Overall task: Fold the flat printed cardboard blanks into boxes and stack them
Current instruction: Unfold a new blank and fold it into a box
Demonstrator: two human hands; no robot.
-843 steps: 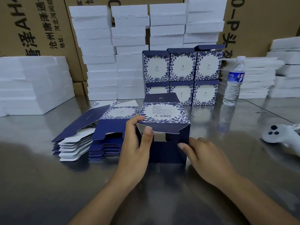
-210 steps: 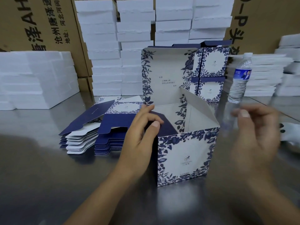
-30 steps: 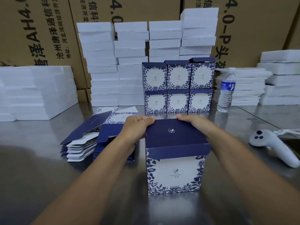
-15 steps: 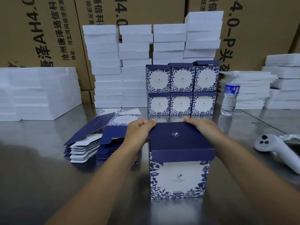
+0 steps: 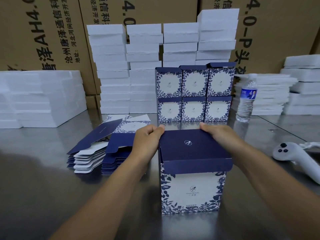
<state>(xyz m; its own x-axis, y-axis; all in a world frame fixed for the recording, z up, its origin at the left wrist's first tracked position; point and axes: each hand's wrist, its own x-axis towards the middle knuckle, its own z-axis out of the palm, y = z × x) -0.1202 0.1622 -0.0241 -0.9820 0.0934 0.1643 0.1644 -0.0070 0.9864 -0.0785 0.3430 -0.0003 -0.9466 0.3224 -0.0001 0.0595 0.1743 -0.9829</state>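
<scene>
A folded blue-and-white floral box [image 5: 191, 191] stands upright on the steel table, its navy lid down with the front flap hanging outside. My left hand [image 5: 147, 141] grips the box's far left top corner, thumb on the lid edge. My right hand [image 5: 218, 135] holds the far right top corner, fingers curled over the back edge. To the left lie two piles of flat printed blanks [image 5: 97, 149]. Behind stands a stack of finished boxes [image 5: 194, 94], two rows of three.
White foam trays are stacked at the back [image 5: 143, 70], left [image 5: 39, 97] and right [image 5: 301, 87]. A water bottle [image 5: 246, 101] stands right of the finished boxes. A white handheld controller [image 5: 292, 158] lies at the right. Brown cartons form the back wall.
The hands stay on the lid's far corners; the box has barely shifted. Compared with seven seconds ago, the lid is down over the box.
</scene>
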